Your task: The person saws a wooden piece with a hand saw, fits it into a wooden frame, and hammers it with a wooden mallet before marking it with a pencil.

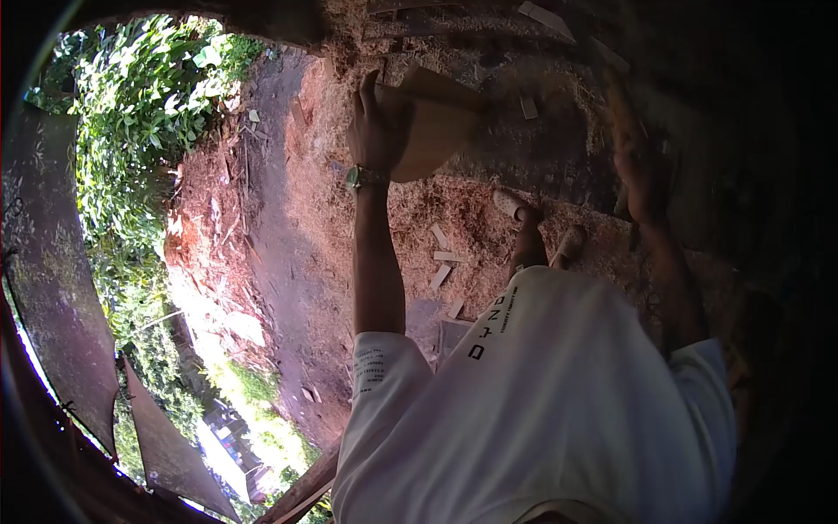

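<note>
My left hand (380,127), with a watch on the wrist, is closed on the near-left edge of a flat brown wooden board (441,122). The board is tilted above the ground, and its right side fades into shadow. Off to the right, in dim light, my right hand (637,166) is stretched out away from the board. Its fingers look extended and I see nothing in them, though the shadow blurs the detail.
Wood shavings (471,218) cover the reddish ground around my feet (511,205). Several small wood offcuts (449,257) lie there. A dark timber edge (576,205) runs beyond my feet. Green plants (148,96) and hanging dark sheets (61,262) are at the left.
</note>
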A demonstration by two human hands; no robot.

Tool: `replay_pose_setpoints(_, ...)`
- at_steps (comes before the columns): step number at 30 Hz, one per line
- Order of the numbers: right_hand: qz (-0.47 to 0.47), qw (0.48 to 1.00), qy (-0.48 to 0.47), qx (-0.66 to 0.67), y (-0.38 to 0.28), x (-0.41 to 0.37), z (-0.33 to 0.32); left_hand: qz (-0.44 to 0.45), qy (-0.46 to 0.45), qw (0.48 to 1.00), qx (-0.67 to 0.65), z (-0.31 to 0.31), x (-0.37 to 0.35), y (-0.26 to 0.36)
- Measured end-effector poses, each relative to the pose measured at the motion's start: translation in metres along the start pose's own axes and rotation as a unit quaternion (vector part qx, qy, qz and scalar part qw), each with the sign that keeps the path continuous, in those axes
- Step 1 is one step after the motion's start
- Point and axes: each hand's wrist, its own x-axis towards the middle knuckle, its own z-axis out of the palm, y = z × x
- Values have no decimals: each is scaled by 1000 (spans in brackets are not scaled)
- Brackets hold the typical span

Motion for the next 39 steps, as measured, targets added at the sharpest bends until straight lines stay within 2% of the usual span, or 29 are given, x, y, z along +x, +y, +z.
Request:
replay_pose_setpoints(1, -7, 997, -5, -74, 27, -15, 2, 17, -21, 999, 30, -7, -1, 3)
replay_pose_setpoints(2, -56, 987, -18, -152, 48, -28, 7, 79, -13, 995, 54, -8, -2, -3)
replay_pose_setpoints(4, 40, 991, -49, -114, 41, -43, 22, 66, -18, 995, 70, -1, -7, -20)
replay_pose_setpoints(6, -82, 978, 8, -190, 54, -51, 53, 63, 2, 997, 53, 4, -11, -26)
replay_pose_setpoints(9, -74, 968, -31, -239, 95, -66, 94, 100, 38, 994, 24, 2, -24, -29)
replay_pose_setpoints(12, 77, 891, -254, -369, 136, -81, 127, 89, 39, 995, -13, 1, -45, -38)
replay_pose_setpoints(15, -51, 931, -170, -319, 177, -107, 140, 41, 89, 991, -88, 10, -65, -54)
replay_pose_setpoints(16, -38, 928, -185, -322, 183, -107, 142, 43, 81, 995, -41, 8, -71, -57)
replay_pose_setpoints(18, -11, 919, -218, -329, 174, -102, 141, 11, 96, 995, -39, 10, -83, -71)
replay_pose_setpoints(19, -53, 918, -199, -338, 171, -95, 145, -5, 105, 994, -37, 11, -88, -79)
replay_pose_setpoints(20, -97, 915, -181, -346, 149, -76, 150, -63, 92, 988, -106, 12, -95, -85)
replay_pose_setpoints(21, -140, 911, -163, -353, 120, -56, 156, -73, 94, 987, -111, 13, -101, -90)
replay_pose_setpoints(23, -81, 929, -194, -304, 25, 1, 176, -93, 100, 983, -122, 11, -107, -93)
replay_pose_setpoints(24, -52, 936, -207, -279, -25, 30, 190, -137, 71, 978, -139, 5, -107, -89)
replay_pose_setpoints(26, -151, 957, -142, -202, -100, 67, 218, -151, 65, 974, -159, 0, -108, -87)
replay_pose_setpoints(28, -276, 947, -161, -29, -146, 86, 241, -171, 58, 962, -203, 5, -113, -89)
replay_pose_setpoints(30, -353, 901, -227, 110, -177, 83, 270, -149, 75, 959, -229, 16, -120, -99)
replay_pose_setpoints(31, -288, 921, -248, 86, -199, 71, 279, -135, 85, 957, -243, 18, -119, -102)
replay_pose_setpoints(32, -290, 919, -266, 21, -214, 63, 281, -118, 79, 968, -207, 13, -118, -104)
replay_pose_setpoints(34, -279, 909, -310, 26, -226, 60, 278, -117, 100, 958, -241, 15, -118, -111)
replay_pose_setpoints(36, -246, 883, -364, 166, -225, 68, 265, -149, 101, 955, -235, 2, -110, -100)
replay_pose_setpoints(38, -297, 886, -320, 156, -202, 86, 256, -169, 64, 961, -210, -6, -107, -99)
replay_pose_setpoints(39, -262, 914, -283, 126, -184, 92, 253, -174, 50, 964, -196, -9, -103, -102)
